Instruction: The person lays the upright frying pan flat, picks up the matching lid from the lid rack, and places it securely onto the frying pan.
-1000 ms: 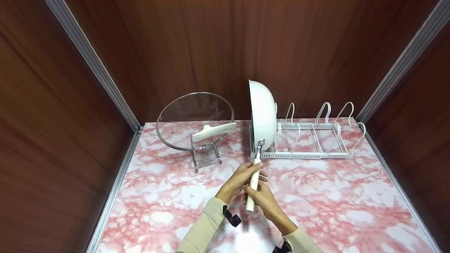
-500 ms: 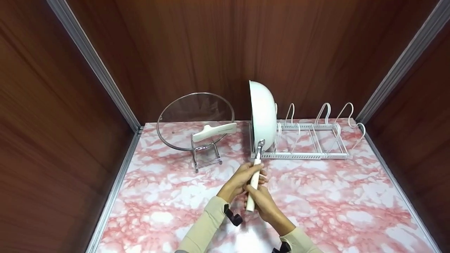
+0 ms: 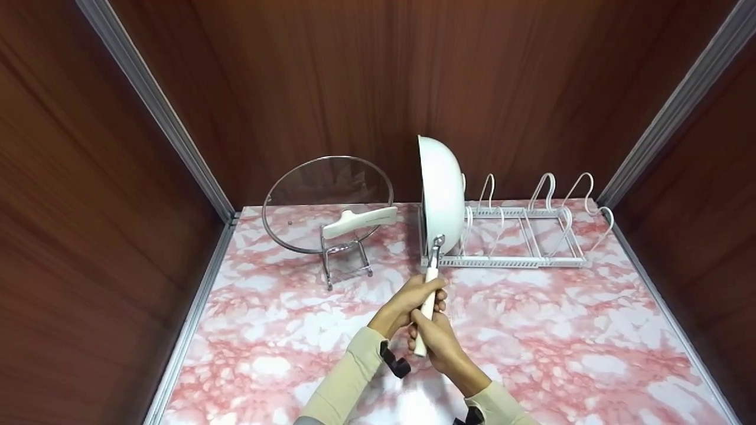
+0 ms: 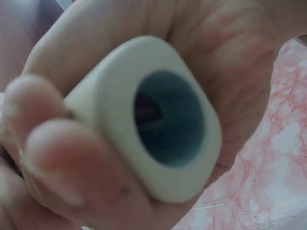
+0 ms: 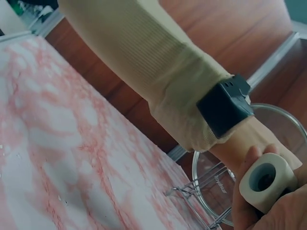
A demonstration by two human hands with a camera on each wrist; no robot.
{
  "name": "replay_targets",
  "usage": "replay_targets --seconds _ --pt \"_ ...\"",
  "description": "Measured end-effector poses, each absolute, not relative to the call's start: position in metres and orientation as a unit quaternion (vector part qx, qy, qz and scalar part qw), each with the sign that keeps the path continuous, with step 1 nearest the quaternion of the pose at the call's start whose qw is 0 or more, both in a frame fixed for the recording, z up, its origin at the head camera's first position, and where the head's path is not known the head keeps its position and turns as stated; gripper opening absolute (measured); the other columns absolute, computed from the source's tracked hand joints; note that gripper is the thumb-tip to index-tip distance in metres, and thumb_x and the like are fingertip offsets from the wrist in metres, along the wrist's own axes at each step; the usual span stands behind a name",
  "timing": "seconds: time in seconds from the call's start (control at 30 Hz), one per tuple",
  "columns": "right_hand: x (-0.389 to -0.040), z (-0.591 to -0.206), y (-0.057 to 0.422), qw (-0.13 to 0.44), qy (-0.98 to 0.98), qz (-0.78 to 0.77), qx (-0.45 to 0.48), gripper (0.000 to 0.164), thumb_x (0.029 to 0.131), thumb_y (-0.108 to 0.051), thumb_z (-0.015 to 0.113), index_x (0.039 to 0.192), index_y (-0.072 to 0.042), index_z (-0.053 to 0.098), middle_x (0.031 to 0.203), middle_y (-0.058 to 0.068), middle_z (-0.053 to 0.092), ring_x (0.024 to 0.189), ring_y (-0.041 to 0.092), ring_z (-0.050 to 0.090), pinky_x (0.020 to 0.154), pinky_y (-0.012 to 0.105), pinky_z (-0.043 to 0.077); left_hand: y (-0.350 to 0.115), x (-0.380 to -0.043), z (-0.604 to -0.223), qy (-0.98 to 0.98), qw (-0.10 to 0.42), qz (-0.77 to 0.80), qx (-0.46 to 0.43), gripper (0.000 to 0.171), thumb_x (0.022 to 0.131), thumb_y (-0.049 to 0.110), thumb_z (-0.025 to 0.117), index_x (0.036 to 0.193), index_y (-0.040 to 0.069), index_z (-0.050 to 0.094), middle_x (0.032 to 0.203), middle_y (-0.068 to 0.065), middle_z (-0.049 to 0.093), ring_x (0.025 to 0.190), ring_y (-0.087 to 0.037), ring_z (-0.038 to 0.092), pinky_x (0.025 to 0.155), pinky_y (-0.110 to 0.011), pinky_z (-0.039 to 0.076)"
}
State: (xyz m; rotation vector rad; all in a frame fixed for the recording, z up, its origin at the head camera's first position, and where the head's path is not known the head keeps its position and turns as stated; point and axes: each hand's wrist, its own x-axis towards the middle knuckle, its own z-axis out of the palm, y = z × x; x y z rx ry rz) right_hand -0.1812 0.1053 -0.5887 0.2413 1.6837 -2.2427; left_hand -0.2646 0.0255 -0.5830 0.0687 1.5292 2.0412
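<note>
Left fingers [image 3: 440,295] curled tighter; handle [image 3: 428,307] partly hidden.

Wood-grain panels [image 3: 366,77] and metal rails [image 3: 158,106] suggest a booth [image 3: 88,206].

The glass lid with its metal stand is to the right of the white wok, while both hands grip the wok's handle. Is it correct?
No: the head view shows the glass lid with its metal stand to the left of the white wok. The left hand and right hand do grip the handle.
</note>
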Motion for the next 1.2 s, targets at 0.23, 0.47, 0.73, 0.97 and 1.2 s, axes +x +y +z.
replay_targets --seconds 0.23,0.47,0.73,0.97,1.2 --pt "-0.178 -0.59 0.102 0.15 0.582 -0.792 0.107 0.012 0.1 -0.013 0.051 0.094 -0.005 0.057 0.057 -0.006 0.047 0.043 0.008 0.048 0.042 0.025 0.046 0.028 -0.266 -0.58 0.599 0.282 0.749 0.023 0.021 0.099 0.028 0.067 0.086 0.015 0.057 0.061 0.006 0.055 0.051 -0.008 0.058 0.047 -0.023 0.049" --pt "-0.178 -0.591 0.098 0.133 0.581 -0.794 0.12 0.015 0.097 -0.011 0.051 0.083 -0.008 0.055 0.052 -0.006 0.045 0.04 0.008 0.045 0.039 0.025 0.042 0.029 -0.266 -0.578 0.627 0.271 0.73 0.024 0.024 0.1 0.028 0.065 0.082 0.014 0.056 0.058 0.007 0.053 0.05 -0.008 0.057 0.048 -0.022 0.047" --pt "-0.177 -0.59 0.096 0.117 0.586 -0.793 0.117 0.02 0.097 -0.008 0.05 0.077 -0.01 0.047 0.054 -0.006 0.046 0.04 0.007 0.045 0.039 0.025 0.043 0.031 -0.265 -0.576 0.65 0.253 0.716 0.035 0.028 0.099 0.021 0.058 0.071 0.016 0.054 0.056 0.007 0.05 0.046 -0.007 0.053 0.045 -0.021 0.045" --pt "-0.175 -0.59 0.095 0.1 0.587 -0.794 0.123 0.016 0.097 -0.007 0.051 0.082 -0.009 0.048 0.058 -0.004 0.045 0.04 0.007 0.045 0.038 0.025 0.043 0.033 -0.263 -0.574 0.658 0.239 0.713 0.041 0.03 0.1 0.018 0.056 0.07 0.016 0.053 0.055 0.006 0.05 0.045 -0.007 0.053 0.044 -0.021 0.046" --pt "-0.175 -0.589 0.093 0.096 0.586 -0.795 0.128 0.015 0.097 -0.007 0.052 0.082 -0.009 0.048 0.057 -0.005 0.046 0.039 0.006 0.044 0.038 0.025 0.042 0.032 -0.263 -0.574 0.671 0.226 0.705 0.043 0.031 0.101 0.019 0.056 0.07 0.017 0.053 0.054 0.007 0.051 0.045 -0.007 0.053 0.043 -0.021 0.046"
